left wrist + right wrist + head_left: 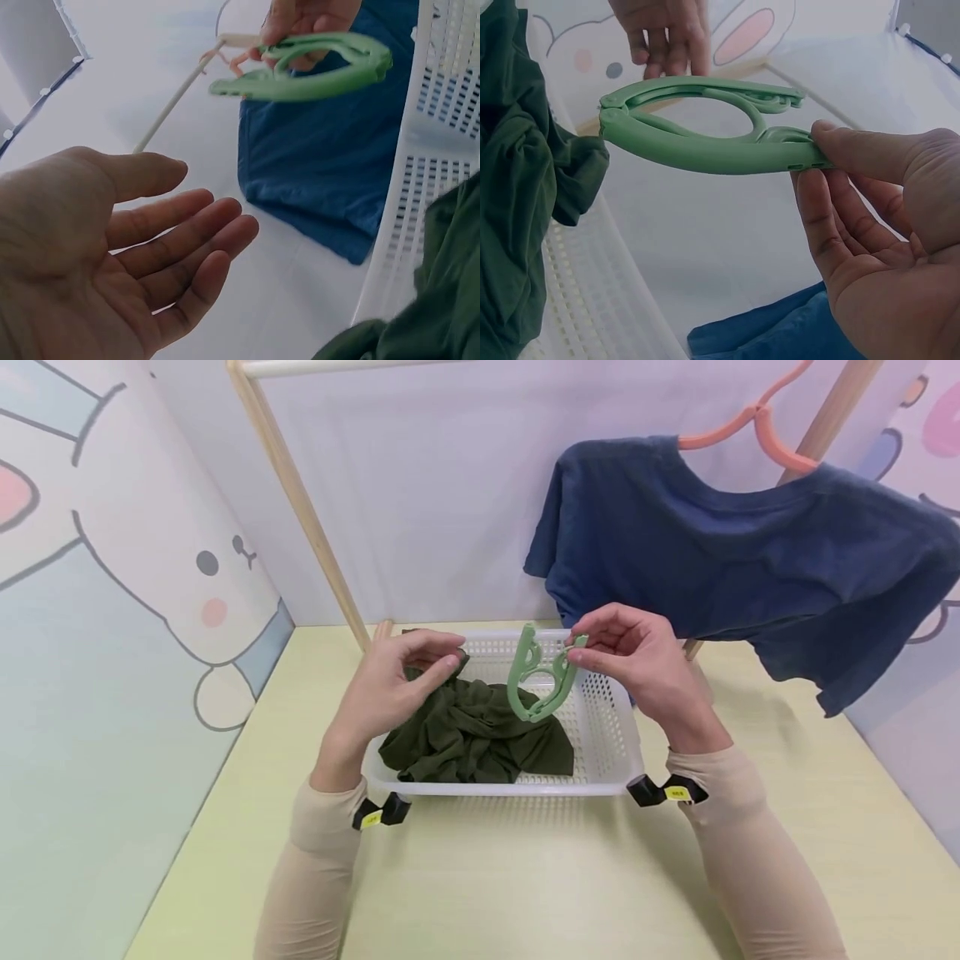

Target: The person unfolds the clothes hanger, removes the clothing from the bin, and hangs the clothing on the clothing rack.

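My right hand [633, 664] pinches one arm end of a green folding hanger [516, 685] between thumb and fingers. The hanger is folded into a U shape, hinge downward, over the basket. In the right wrist view both arms of the green hanger [705, 154] show, with the thumb on the nearer one. My left hand [393, 685] hovers above the basket's left side, fingers loosely bent, holding nothing; its palm [67, 247] is bare in the left wrist view. Below lies a crumpled dark green garment [480, 735] inside the white perforated basket [495, 789].
A navy T-shirt [720, 552] hangs on an orange hanger [780, 447] at the right. A wooden rack post [300, 497] rises at the left, with a white rail [337, 367] across the top. The basket stands on a pale yellow table [525, 893]. Cartoon-printed walls flank both sides.
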{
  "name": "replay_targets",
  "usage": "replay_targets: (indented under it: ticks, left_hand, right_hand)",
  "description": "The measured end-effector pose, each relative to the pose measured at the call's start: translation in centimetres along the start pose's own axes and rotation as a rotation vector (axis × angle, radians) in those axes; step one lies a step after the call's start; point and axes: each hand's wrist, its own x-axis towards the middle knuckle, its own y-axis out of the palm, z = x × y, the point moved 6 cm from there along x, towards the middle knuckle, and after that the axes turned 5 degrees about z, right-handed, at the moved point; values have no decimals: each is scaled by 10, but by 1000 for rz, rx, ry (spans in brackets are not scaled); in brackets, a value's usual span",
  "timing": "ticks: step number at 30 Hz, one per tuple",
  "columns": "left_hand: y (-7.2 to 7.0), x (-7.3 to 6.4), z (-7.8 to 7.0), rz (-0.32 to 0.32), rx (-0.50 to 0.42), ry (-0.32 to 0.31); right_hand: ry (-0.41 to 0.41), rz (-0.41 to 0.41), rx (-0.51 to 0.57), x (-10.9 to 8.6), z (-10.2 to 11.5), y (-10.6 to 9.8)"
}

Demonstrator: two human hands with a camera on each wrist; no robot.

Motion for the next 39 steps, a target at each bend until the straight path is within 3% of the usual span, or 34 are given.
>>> replay_targets:
  ticks: [9, 16, 29, 39]
  left_hand:
    - [35, 29, -22, -35, -95, 21]
    - [51, 38, -24, -34, -101, 49]
    - [51, 42, -22, -57, -106, 58]
    - [36, 38, -15, -78, -129, 11]
  right_hand:
    - [-40, 33, 0, -1, 4, 7]
    - [-54, 64, -43, -1, 3, 14]
    - [-14, 32, -179, -1, 3, 12]
    - [-46, -5, -151, 0, 4, 6]
